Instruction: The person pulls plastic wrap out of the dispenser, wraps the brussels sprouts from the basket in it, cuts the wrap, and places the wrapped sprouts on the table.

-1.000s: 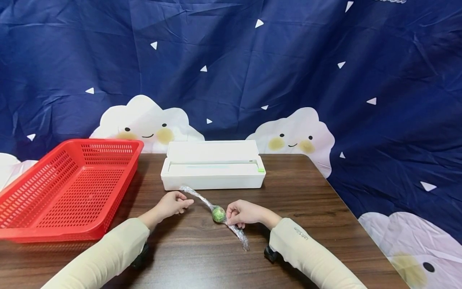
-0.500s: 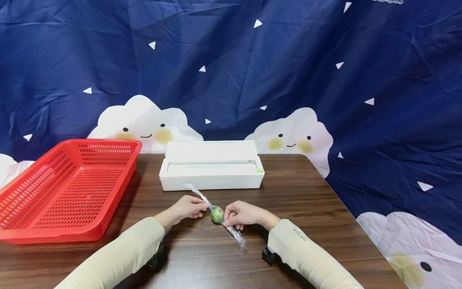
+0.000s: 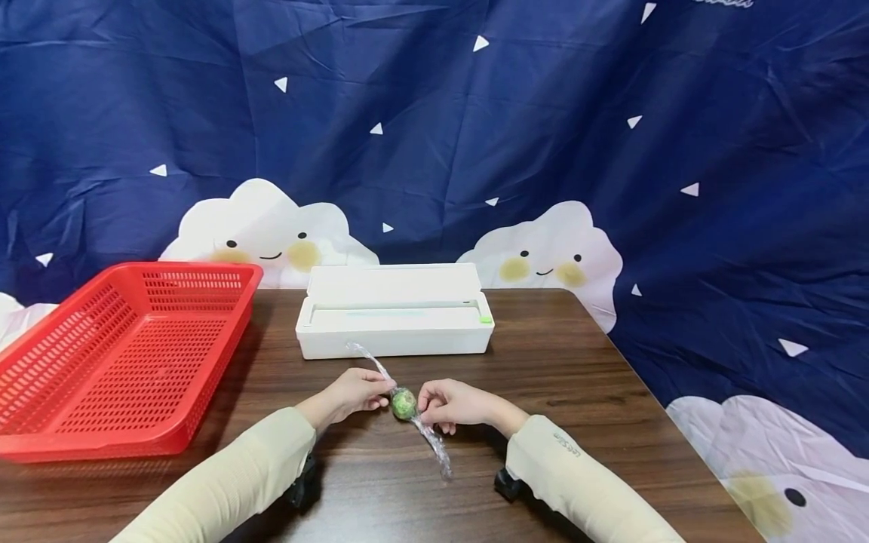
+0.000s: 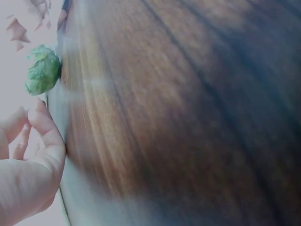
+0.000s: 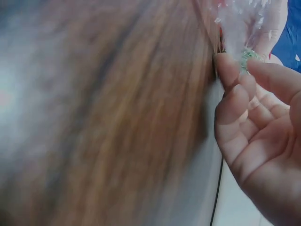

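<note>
A small round green leafy vegetable [image 3: 403,404], like a Brussels sprout, is wrapped in clear cling film, with a twisted tail of film on either side. My left hand [image 3: 349,394] pinches the film tail on the far left side, right beside the ball. On the other side, my right hand [image 3: 456,403] pinches the nearer tail [image 3: 434,445] between thumb and finger, close to the ball. In the left wrist view the green ball [image 4: 43,70] shows just beyond the left fingertips. The right fingers hide most of it in the right wrist view.
Behind the hands stands a white cling film dispenser [image 3: 394,343] with its lid raised. A red perforated plastic basket [image 3: 88,445] sits on the left of the brown wooden table [image 3: 543,339]. A dark blue cloud-patterned cloth [image 3: 434,90] hangs behind.
My left hand has moved right from beside the far film tail and taken hold of it near the ball. The right hand keeps its grip; the ball and film have shifted slightly left.
</note>
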A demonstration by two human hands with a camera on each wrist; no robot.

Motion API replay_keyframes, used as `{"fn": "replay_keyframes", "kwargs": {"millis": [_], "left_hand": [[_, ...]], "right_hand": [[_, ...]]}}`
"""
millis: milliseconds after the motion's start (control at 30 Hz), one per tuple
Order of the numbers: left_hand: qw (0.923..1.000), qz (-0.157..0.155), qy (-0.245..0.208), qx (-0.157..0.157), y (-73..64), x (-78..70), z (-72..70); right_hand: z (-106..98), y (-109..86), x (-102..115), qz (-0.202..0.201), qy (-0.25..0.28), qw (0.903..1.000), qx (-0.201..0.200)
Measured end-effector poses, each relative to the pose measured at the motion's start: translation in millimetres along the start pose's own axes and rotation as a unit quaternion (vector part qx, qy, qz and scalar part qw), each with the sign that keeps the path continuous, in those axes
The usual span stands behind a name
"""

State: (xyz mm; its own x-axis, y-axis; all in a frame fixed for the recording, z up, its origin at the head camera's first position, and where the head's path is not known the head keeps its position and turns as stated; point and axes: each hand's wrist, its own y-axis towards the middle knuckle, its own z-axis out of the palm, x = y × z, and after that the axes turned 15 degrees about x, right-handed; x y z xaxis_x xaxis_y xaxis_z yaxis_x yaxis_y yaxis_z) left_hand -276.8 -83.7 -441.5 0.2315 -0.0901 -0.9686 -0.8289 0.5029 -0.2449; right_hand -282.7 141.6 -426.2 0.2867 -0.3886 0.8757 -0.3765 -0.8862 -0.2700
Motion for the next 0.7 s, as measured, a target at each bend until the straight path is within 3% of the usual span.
{"fn": "replay_keyframes", "kwargs": {"millis": [133,267,467,700], "left_hand": [[1.0000,-0.001,-0.006,0.002,-2.7,-2.5,1.1],[0.9999,-0.003,-0.011,0.003,-3.2,-3.4,1.2],[0.9998,0.000,-0.021,0.002,-0.9,-1.4,0.0],[0.9995,0.011,-0.027,0.013,-1.9,-1.1,0.3]], "right_hand": [[-1.3,-3.7,-2.1,-0.033,-0.018,0.9985,0.039],[-0.7,-5.2,-1.9,-0.026,-0.069,0.9954,0.062],[0.3,-4.2,-2.2,-0.031,-0.098,0.9937,0.044],[0.3,1.2,-0.3,-0.061,-0.068,0.9958,0.003]]}}
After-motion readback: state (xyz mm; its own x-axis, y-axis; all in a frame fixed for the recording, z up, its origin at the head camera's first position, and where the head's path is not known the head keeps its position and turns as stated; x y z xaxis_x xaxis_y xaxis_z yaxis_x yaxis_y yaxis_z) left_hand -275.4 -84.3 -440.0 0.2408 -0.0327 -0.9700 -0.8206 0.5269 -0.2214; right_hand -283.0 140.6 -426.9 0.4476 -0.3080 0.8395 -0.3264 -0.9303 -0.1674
